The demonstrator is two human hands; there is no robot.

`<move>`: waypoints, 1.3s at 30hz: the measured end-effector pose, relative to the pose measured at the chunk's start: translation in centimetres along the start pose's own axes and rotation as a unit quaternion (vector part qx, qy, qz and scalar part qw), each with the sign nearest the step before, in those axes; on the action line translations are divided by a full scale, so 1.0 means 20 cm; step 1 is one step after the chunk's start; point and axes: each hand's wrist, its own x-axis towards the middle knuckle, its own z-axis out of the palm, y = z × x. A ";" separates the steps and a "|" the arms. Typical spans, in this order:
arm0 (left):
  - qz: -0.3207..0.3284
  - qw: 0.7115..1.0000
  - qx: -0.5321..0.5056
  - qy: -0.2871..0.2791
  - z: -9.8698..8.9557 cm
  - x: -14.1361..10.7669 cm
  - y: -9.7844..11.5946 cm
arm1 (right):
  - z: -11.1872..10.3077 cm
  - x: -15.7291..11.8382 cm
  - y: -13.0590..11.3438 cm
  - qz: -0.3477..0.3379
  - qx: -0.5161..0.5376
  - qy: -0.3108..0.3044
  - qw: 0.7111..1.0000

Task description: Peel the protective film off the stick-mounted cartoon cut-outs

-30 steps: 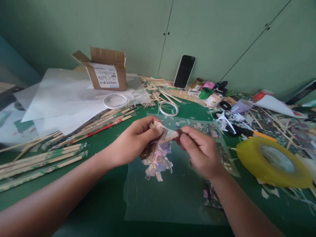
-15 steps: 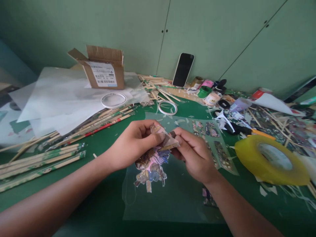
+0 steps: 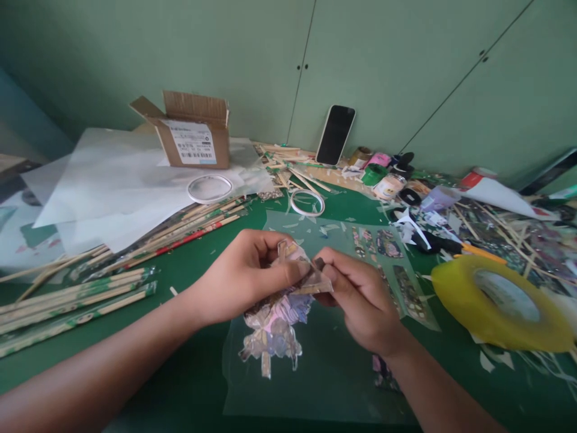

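Note:
A printed paper cutout [image 3: 274, 337] with a clear, glossy edge is held up in front of me, its lower part in purple, pink and grey hanging free. My left hand [image 3: 250, 273] is closed on its upper left side, thumb across the front. At the upper right edge, my right hand [image 3: 356, 288] pinches a pale corner of the cutout between thumb and fingers; the fingertips are partly hidden. Beneath both hands lies a clear plastic sheet [image 3: 288, 400] on the green table. More printed cutouts [image 3: 388, 243] rest on that sheet to the right.
A yellow tape roll [image 3: 451, 300] lies at right, near orange-handled scissors [image 3: 482, 254]. Wrapped wooden sticks [image 3: 90, 294] lie at left. Behind are an open cardboard box [image 3: 193, 144], white sheets [image 3: 99, 180], two rings [image 3: 307, 203], a leaning phone [image 3: 336, 135] and small jars [image 3: 388, 186].
The view has tilted slightly, so everything sits a little lower. Both hands keep their hold on the cutout, whose lower part has tipped slightly and catches more light.

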 end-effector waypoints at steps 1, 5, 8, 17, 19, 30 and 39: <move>-0.005 1.000 0.001 -0.003 0.00 0.00 0.00 | 0.00 0.00 0.00 -0.005 -0.007 -0.001 1.000; -0.004 1.000 -0.006 -0.003 0.00 -0.01 0.01 | -0.01 -0.01 -0.02 -0.009 -0.042 -0.008 0.999; 0.003 1.000 -0.003 -0.002 0.01 -0.01 0.01 | -0.01 -0.01 -0.01 -0.004 -0.049 -0.007 0.999; 0.002 1.000 -0.007 -0.016 0.00 -0.02 0.01 | 0.01 -0.02 0.02 0.018 0.068 -0.006 0.998; 0.000 1.000 -0.012 -0.018 0.00 -0.02 0.00 | 0.01 -0.02 0.02 0.013 0.057 -0.005 0.998; 0.022 0.999 -0.009 -0.023 0.00 -0.01 0.01 | 0.00 -0.02 0.02 0.014 0.051 -0.026 0.998; 0.027 0.999 -0.001 -0.028 0.01 -0.02 0.01 | -0.01 -0.01 0.00 -0.011 -0.043 -0.021 0.999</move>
